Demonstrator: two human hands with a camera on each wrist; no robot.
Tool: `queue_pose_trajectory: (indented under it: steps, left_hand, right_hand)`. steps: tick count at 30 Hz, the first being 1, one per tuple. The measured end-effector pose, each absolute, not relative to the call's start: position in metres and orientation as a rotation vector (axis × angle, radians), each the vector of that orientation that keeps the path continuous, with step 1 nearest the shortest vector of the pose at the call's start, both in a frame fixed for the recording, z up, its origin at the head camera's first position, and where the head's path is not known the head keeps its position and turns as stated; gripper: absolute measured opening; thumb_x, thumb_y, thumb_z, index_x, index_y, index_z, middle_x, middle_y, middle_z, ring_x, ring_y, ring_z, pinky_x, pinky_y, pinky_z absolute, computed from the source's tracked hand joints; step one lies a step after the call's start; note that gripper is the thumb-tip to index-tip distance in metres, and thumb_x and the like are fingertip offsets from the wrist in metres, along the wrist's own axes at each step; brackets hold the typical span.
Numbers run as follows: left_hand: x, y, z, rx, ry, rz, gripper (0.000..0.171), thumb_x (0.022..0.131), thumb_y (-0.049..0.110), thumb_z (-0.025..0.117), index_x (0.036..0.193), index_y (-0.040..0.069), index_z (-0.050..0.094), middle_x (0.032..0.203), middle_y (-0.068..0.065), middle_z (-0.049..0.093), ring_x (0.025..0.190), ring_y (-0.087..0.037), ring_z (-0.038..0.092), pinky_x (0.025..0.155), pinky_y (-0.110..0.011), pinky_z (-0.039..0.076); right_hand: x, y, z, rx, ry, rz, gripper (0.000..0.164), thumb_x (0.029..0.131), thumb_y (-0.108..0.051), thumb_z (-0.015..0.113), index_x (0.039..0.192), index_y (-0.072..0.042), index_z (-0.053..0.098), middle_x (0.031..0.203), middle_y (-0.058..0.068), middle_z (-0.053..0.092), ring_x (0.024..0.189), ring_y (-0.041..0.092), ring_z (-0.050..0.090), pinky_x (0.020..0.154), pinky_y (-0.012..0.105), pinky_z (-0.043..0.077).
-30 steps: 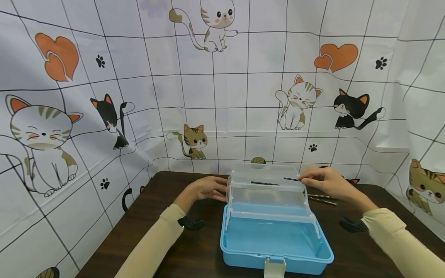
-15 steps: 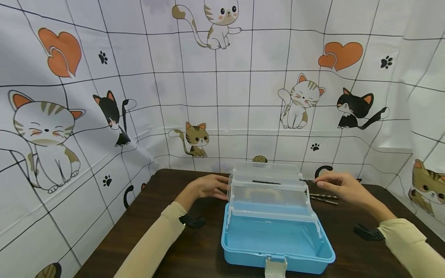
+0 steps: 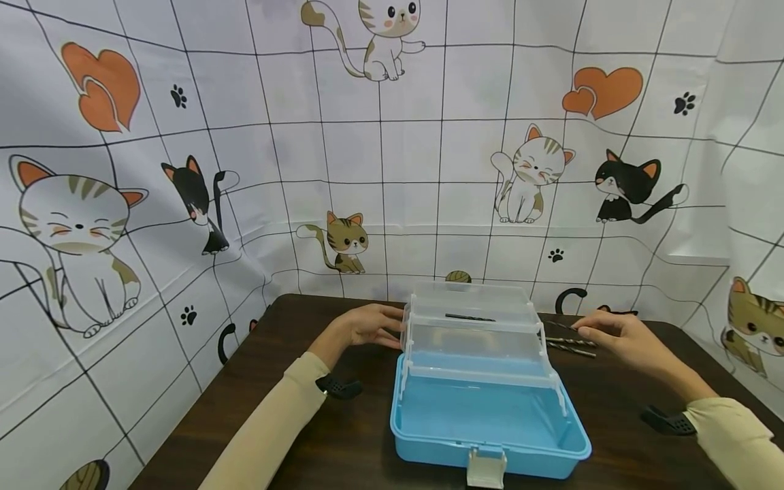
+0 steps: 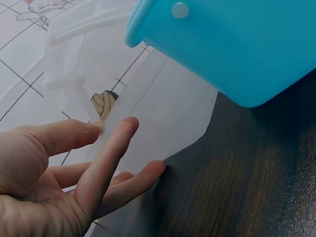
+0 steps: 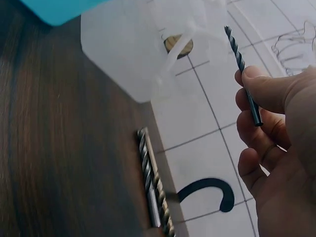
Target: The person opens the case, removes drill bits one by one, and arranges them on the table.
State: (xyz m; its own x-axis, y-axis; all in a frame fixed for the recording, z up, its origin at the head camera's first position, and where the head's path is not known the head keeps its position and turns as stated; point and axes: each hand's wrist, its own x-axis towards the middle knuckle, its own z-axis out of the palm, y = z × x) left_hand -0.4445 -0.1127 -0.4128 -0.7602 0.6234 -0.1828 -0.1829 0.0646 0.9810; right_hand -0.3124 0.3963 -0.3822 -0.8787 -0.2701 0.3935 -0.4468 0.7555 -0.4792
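A small black drill bit (image 5: 239,59) points up between the thumb and fingers of my right hand (image 3: 631,344), which pinches its shank, to the right of the box. My left hand (image 3: 364,328) touches the side of the translucent lid (image 3: 478,340) with loosely extended fingers (image 4: 106,168). That lid stands raised behind the light blue toolbox (image 3: 490,463). Another dark drill bit (image 3: 470,317) shows against the lid's upper part; whether it lies inside cannot be told. Two larger drill bits (image 5: 148,180) lie side by side on the table, below my right hand.
The toolbox stands on a dark wooden table (image 3: 355,422), with a white latch (image 3: 486,469) hanging at its front. Close behind the table hangs a white gridded sheet (image 3: 404,156) printed with cats and hearts.
My right hand has moved right, away from the lid, carrying the small drill bit with it. My left hand has stayed at the lid's left side.
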Motion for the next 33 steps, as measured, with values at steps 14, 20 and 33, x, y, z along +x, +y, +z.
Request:
queue_pose_trajectory:
  steps: [14,20,33]
  left_hand:
    - [-0.441,-0.114,-0.411,0.414,1.77,1.761,0.059,0.097,0.001,0.069,0.15,-0.004,0.043,0.127,-0.024,0.061,0.106,-0.041,0.068,0.09,-0.047,0.059]
    - [-0.44,-0.111,-0.409,0.426,1.774,1.754,0.057,0.097,0.001,0.068,0.149,-0.004,0.044,0.128,-0.023,0.061,0.106,-0.041,0.068,0.09,-0.046,0.059]
    - [-0.443,-0.113,-0.411,0.4,1.767,1.766,0.057,0.096,0.0,0.069,0.148,-0.003,0.046,0.128,-0.023,0.061,0.105,-0.041,0.068,0.089,-0.046,0.059]
  right_hand:
    - [-0.319,0.413,-0.414,0.522,-2.688,0.961,0.021,0.103,-0.025,0.065,0.119,-0.013,0.072,0.117,0.008,0.065,0.097,0.017,0.064,0.073,0.029,0.059]
    - [-0.322,0.42,-0.428,0.475,-2.691,0.94,0.022,0.102,-0.026,0.067,0.117,-0.011,0.073,0.114,0.008,0.068,0.096,0.01,0.063,0.075,0.025,0.057]
    - [-0.335,0.415,-0.444,0.471,-2.717,0.865,0.021,0.1,-0.027,0.07,0.114,-0.012,0.075,0.111,0.006,0.07,0.089,0.014,0.061,0.069,0.026,0.055]
